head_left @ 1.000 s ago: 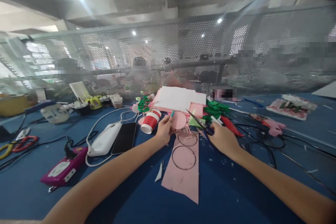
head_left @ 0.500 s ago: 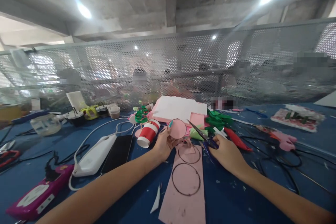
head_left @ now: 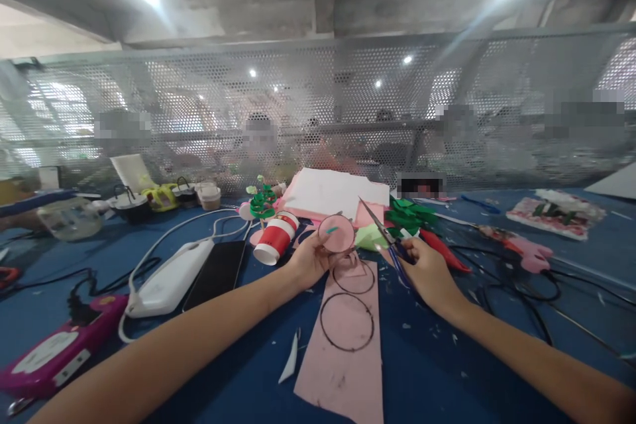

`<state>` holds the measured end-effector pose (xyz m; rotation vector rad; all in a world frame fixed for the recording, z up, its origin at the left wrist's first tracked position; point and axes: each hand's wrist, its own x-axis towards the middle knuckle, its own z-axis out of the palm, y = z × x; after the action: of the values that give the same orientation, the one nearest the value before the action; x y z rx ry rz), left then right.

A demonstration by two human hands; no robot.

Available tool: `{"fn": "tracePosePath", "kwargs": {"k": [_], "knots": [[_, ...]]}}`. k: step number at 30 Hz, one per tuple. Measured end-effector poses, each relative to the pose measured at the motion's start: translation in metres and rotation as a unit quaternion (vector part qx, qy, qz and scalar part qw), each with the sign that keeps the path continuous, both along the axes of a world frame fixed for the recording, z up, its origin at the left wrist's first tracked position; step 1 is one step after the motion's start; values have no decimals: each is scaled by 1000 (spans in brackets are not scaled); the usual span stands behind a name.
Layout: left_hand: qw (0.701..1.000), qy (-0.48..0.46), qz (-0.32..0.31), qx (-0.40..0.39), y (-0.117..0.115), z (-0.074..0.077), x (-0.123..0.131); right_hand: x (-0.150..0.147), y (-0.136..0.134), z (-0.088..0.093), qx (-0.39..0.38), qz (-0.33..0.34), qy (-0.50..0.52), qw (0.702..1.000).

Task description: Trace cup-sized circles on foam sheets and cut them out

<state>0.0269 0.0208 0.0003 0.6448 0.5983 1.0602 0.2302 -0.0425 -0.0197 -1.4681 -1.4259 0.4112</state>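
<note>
My left hand (head_left: 307,258) pinches a pink paper disc (head_left: 336,233) by its left edge and holds it upright above a long pink paper strip (head_left: 342,351). The strip lies flat on the blue table and carries two drawn black circles, the nearer circle (head_left: 346,321) whole. My right hand (head_left: 428,269) grips blue-handled scissors (head_left: 385,235); their blades are parted and point up and left, close to the right of the disc.
A tipped red paper cup (head_left: 274,241) lies left of the disc. A white power bank (head_left: 169,285), a black phone (head_left: 214,274) and a magenta device (head_left: 54,352) sit further left. Green and pink paper scraps, a white sheet stack (head_left: 335,193) and black cables (head_left: 521,278) lie behind and right. A perforated metal screen (head_left: 318,112) backs the table.
The disc in my left hand has turned slightly, and the scissors have lifted a little with their tips higher. The view has shifted, with the table contents sliding left.
</note>
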Motion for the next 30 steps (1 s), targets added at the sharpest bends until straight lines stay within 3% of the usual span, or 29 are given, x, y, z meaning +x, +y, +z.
{"fn": "tracePosePath", "kwargs": {"k": [5, 13, 20, 25, 30], "knots": [[998, 18, -5, 68, 0, -4, 3, 0, 0, -2, 4, 11, 13, 1000], [992, 63, -10, 108, -1, -7, 7, 3, 0, 2, -2, 57, 178, 982], [989, 82, 11, 120, -4, -8, 9, 2, 0, 2, -9, 69, 157, 985], [990, 83, -21, 114, -2, -9, 7, 2, -2, -1, 31, 37, 108, 993], [991, 86, -25, 96, -3, -8, 7, 2, -4, 4, 26, 31, 154, 987]]}}
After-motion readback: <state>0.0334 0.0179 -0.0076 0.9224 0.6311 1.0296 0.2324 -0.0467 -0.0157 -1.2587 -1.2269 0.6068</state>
